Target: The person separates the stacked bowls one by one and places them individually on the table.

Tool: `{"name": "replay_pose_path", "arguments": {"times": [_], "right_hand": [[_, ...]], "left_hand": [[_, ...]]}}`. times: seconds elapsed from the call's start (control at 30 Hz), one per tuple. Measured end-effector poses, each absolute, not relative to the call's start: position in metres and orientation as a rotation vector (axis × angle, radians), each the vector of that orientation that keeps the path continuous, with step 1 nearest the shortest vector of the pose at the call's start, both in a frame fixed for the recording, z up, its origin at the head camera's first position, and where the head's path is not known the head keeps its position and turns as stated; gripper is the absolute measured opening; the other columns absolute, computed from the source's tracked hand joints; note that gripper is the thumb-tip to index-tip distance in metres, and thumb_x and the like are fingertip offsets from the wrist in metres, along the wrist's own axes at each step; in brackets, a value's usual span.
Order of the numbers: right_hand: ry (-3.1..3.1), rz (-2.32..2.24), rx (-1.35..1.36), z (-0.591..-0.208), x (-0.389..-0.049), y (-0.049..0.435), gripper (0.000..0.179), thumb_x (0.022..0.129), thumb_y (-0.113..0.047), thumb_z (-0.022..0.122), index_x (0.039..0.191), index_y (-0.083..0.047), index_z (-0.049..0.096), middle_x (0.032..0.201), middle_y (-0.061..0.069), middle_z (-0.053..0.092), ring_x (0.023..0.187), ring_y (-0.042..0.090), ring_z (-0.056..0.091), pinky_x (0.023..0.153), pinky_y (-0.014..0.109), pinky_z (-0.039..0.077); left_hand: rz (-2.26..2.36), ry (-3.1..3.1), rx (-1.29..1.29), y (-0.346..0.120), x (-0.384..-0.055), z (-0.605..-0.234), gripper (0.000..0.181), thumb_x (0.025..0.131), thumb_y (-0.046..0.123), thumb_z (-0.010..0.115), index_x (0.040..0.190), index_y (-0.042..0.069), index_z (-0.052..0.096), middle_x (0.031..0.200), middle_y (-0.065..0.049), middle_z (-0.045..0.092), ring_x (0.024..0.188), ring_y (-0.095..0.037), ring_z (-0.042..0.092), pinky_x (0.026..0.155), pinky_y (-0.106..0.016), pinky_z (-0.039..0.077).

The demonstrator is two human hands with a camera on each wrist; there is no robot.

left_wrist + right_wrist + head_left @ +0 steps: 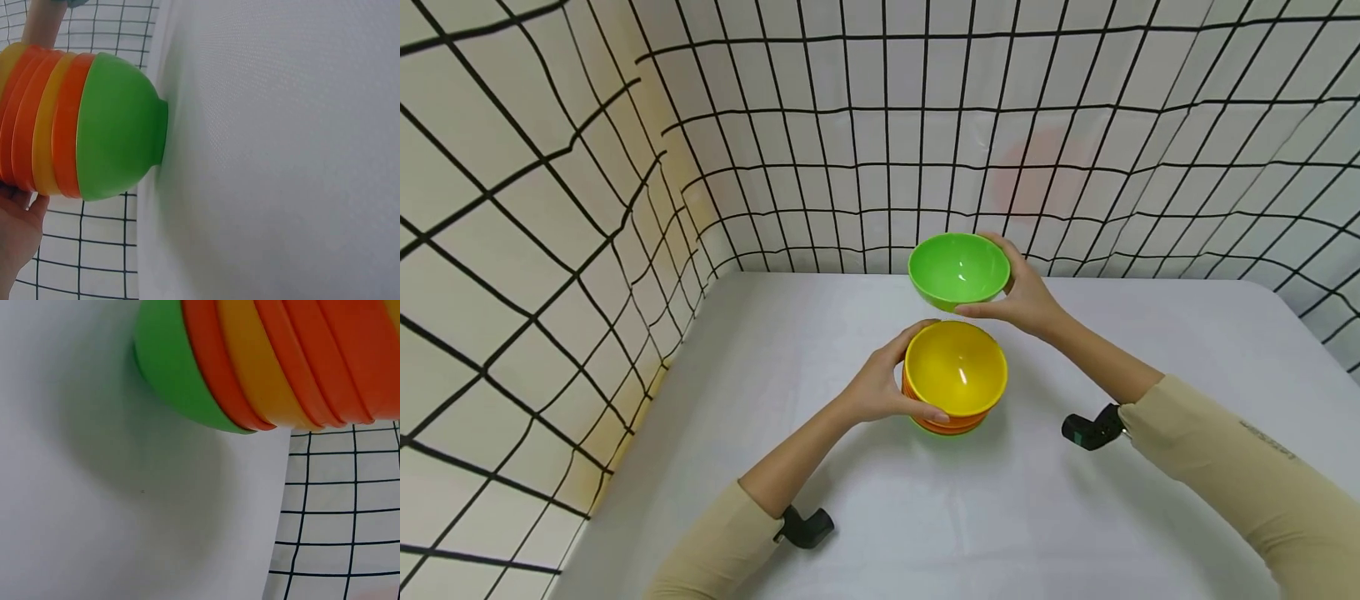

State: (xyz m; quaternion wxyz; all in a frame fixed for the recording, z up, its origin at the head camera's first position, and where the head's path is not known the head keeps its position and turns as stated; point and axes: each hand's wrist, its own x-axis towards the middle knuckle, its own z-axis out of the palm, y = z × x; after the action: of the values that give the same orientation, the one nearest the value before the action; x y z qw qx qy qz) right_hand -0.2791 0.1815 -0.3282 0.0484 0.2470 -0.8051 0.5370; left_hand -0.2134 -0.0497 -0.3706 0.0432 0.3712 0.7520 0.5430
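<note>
A stack of nested bowls stands on the table, with a yellow bowl (957, 368) on top. Below it come orange and yellow bowls, and a green bowl (119, 128) forms the base on the tabletop. My left hand (891, 385) grips the stack from its left side, thumb at the front near the upper rims. Just beyond the stack, my right hand (1018, 287) holds a separate green bowl (958, 271) by its right side, thumb in front and fingers behind. This bowl is upright, tipped slightly toward me. The right wrist view shows the stack's orange bowl (219, 369) but not the right hand.
A white table (1120, 517) lies under everything. Black grid netting (850, 108) rises behind its far edge and along the left side, with pale sheeting behind. Black wrist cameras (1093, 427) jut from both beige sleeves (1232, 467).
</note>
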Motion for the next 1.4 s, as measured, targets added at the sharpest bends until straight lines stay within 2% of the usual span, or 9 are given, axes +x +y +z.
{"name": "replay_pose_path", "arguments": {"times": [0.17,0.33,0.57,0.87,1.2,1.4], "right_hand": [[-2.477,1.642,0.706,-0.327,-0.296,0.173,0.092,0.069,-0.009,0.080,0.143,-0.008,0.024,0.138,0.011,0.039,0.120,0.026,0.045,0.102,0.037,0.041],[-2.510,1.607,0.699,-0.329,-0.310,0.166,0.094,0.068,-0.012,0.081,0.143,-0.010,0.024,0.138,0.009,0.039,0.119,0.026,0.045,0.102,0.043,0.041],[-2.577,1.586,0.705,-0.343,-0.333,0.164,0.095,0.067,-0.017,0.083,0.142,-0.014,0.024,0.138,0.009,0.040,0.121,0.028,0.044,0.103,0.046,0.039],[-2.710,1.564,0.595,-0.370,-0.357,0.166,0.098,0.068,-0.030,0.082,0.143,-0.011,0.022,0.136,0.011,0.041,0.119,0.028,0.045,0.104,0.045,0.038],[-2.834,1.503,0.549,-0.399,-0.367,0.167,0.104,0.066,-0.034,0.083,0.144,-0.007,0.020,0.136,0.016,0.037,0.119,0.032,0.043,0.105,0.048,0.035],[-2.893,1.488,0.569,-0.405,-0.366,0.164,0.101,0.068,-0.033,0.082,0.143,-0.006,0.020,0.133,0.018,0.042,0.118,0.033,0.045,0.105,0.048,0.034]], "left_hand": [[1.653,2.317,1.114,-0.049,-0.210,-0.367,0.095,0.061,0.005,0.085,0.140,0.003,0.032,0.136,-0.008,0.045,0.120,-0.016,0.046,0.103,-0.032,0.040],[1.655,2.338,1.097,-0.049,-0.208,-0.367,0.096,0.061,0.004,0.084,0.140,0.003,0.031,0.137,-0.009,0.045,0.120,-0.017,0.046,0.103,-0.033,0.040],[1.640,2.341,1.099,-0.043,-0.204,-0.367,0.095,0.061,0.007,0.085,0.140,0.003,0.032,0.136,-0.009,0.046,0.120,-0.018,0.047,0.103,-0.030,0.040],[1.609,2.325,1.079,-0.035,-0.198,-0.365,0.096,0.062,0.008,0.085,0.141,0.005,0.030,0.135,-0.007,0.047,0.119,-0.015,0.047,0.101,-0.028,0.041],[1.590,2.311,1.110,-0.028,-0.193,-0.359,0.097,0.062,0.008,0.084,0.142,0.006,0.028,0.135,-0.009,0.045,0.121,-0.021,0.047,0.102,-0.029,0.040],[1.590,2.307,1.131,-0.027,-0.197,-0.367,0.099,0.062,0.009,0.085,0.142,0.008,0.026,0.135,-0.008,0.045,0.121,-0.017,0.046,0.102,-0.027,0.040]]}}
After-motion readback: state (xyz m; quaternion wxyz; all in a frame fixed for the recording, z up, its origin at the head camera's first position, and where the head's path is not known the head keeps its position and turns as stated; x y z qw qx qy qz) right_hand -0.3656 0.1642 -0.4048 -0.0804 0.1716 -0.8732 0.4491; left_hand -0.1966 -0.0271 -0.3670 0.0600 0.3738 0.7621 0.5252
